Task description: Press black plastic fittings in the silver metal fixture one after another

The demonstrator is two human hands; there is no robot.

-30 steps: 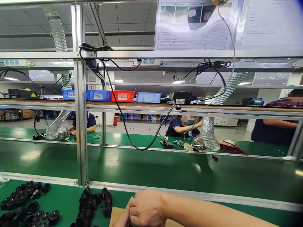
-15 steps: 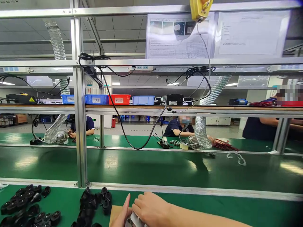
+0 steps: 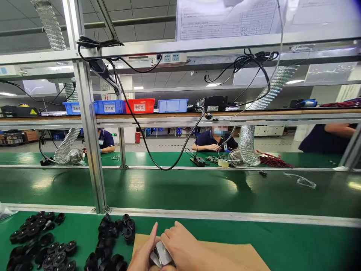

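Note:
At the bottom middle, my left hand [image 3: 144,253] and my right hand [image 3: 182,242] come together around a small whitish-grey part [image 3: 164,253] with smooth flat faces. The left thumb points up beside it, and its other fingers are mostly out of sight below. My right fingers curl over the part's top and right side. What exactly the part is, I cannot make out. Under both hands lies a brown sheet [image 3: 225,250], like cardboard. Several black round plastic parts [image 3: 105,241] sit in a heap left of the sheet.
More black round parts [image 3: 34,229] cover the bench's left side. A metal post [image 3: 89,150] rises from the bench edge, with a green belt [image 3: 180,190] behind. Above hang a black cable [image 3: 146,145] and a shelf with blue bins and a red bin [image 3: 140,106]. Co-workers sit across.
The view has tilted down and shifted, so more of the brown sheet shows. Both hands stay together on the whitish-grey part, which is now more visible.

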